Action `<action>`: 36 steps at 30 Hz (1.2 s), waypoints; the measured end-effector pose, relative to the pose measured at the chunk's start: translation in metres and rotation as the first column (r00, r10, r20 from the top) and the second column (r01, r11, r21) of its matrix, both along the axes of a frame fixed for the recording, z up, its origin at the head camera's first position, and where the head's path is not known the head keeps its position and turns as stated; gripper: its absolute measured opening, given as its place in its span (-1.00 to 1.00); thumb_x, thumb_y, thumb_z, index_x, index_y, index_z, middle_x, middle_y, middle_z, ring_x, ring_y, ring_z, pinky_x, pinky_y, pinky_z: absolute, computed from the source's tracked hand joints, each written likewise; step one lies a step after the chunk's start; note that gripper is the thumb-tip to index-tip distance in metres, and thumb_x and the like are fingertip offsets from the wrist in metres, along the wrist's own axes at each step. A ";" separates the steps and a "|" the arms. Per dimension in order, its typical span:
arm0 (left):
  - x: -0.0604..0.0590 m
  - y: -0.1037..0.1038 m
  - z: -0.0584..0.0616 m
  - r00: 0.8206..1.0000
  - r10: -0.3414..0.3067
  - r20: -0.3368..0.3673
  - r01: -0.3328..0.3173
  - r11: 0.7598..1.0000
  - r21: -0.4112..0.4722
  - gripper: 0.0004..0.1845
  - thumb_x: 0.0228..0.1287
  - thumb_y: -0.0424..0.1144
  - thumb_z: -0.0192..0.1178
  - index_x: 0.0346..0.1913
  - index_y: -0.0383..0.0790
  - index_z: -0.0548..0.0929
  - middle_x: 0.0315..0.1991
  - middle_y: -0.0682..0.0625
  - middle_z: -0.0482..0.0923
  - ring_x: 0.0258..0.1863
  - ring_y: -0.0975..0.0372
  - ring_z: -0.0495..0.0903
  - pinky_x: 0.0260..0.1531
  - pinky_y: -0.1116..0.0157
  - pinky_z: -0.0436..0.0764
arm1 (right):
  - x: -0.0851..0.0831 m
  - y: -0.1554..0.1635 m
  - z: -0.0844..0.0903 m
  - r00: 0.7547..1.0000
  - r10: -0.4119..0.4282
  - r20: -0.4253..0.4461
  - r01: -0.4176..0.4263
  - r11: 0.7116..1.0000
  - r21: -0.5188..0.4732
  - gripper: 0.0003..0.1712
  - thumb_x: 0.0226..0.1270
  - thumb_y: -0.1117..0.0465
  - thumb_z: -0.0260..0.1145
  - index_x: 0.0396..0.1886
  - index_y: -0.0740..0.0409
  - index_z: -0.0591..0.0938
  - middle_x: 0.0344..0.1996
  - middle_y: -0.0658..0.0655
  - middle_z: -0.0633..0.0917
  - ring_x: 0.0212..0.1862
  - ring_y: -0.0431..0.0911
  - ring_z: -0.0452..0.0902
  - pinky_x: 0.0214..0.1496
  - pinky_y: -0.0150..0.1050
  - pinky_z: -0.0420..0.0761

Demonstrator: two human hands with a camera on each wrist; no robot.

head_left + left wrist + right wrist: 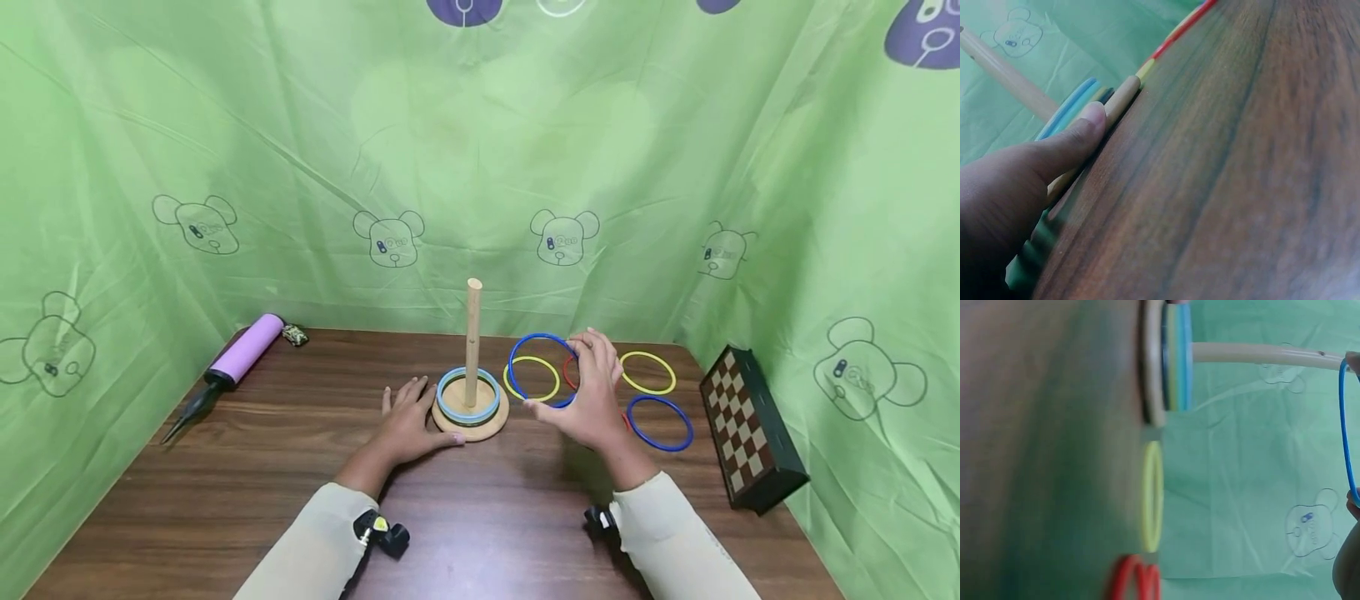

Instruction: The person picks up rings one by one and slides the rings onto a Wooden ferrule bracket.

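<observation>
A wooden ring-toss stand, a round base [491, 429] with an upright peg [473, 333], stands on the table. Stacked round the peg's foot are rings, a light blue ring [444, 407] on top and yellowish and dark ones below. My left hand [405, 425] rests at the base's left side, fingers spread and fairly straight, its thumb [1079, 134] touching the front rim. To the right of the peg, my right hand [588, 400] holds a blue ring [542, 336] between thumb and fingers, raised off the table. In the right wrist view only part of this ring [1344, 425] shows.
Right of the stand lie a yellow ring [558, 385], red rings [1129, 575] partly hidden by my hand, another yellow ring [648, 353] and another blue ring [660, 448]. A checkered board box [750, 429] stands far right, a purple hand pump [247, 346] far left. Green curtain encloses the table.
</observation>
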State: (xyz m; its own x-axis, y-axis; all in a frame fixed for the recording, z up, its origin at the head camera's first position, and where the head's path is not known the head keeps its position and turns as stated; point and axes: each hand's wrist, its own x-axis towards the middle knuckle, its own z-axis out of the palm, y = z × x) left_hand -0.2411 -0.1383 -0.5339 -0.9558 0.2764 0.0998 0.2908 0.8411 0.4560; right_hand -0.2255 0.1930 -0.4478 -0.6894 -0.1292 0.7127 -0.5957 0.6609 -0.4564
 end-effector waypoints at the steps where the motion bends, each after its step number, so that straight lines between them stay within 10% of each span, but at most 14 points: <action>1: 0.000 0.000 0.001 1.000 0.000 0.001 0.000 1.000 0.004 0.32 0.04 0.62 0.44 0.68 -0.23 0.36 0.73 -0.32 0.18 0.77 -0.22 0.06 0.64 -0.51 -0.19 | 0.000 0.000 0.004 1.000 0.001 0.002 -0.001 1.000 -0.010 0.16 -0.28 -0.23 0.76 0.29 0.31 0.55 0.38 0.36 0.45 0.64 0.31 0.07 0.51 0.47 -0.04; 20: 0.000 -0.002 -0.004 1.000 0.004 -0.013 -0.004 1.000 -0.011 0.32 0.05 0.60 0.45 0.67 -0.27 0.36 0.72 -0.33 0.20 0.76 -0.24 0.08 0.62 -0.54 -0.14 | -0.003 -0.046 0.061 0.994 0.066 -0.090 -0.077 0.989 -0.129 0.18 -0.18 -0.36 0.66 0.32 0.30 0.53 0.34 0.37 0.44 0.53 0.27 0.19 0.44 0.41 0.08; 36: 0.001 0.000 -0.001 1.000 -0.009 -0.010 0.009 1.000 0.021 0.32 0.05 0.58 0.46 0.67 -0.27 0.36 0.72 -0.34 0.20 0.77 -0.22 0.07 0.63 -0.53 -0.20 | -0.012 -0.085 0.083 0.999 0.040 -0.006 -0.040 0.981 -0.190 0.17 -0.11 -0.20 0.79 0.42 0.23 0.46 0.40 0.26 0.40 0.49 0.16 0.20 0.40 0.30 0.19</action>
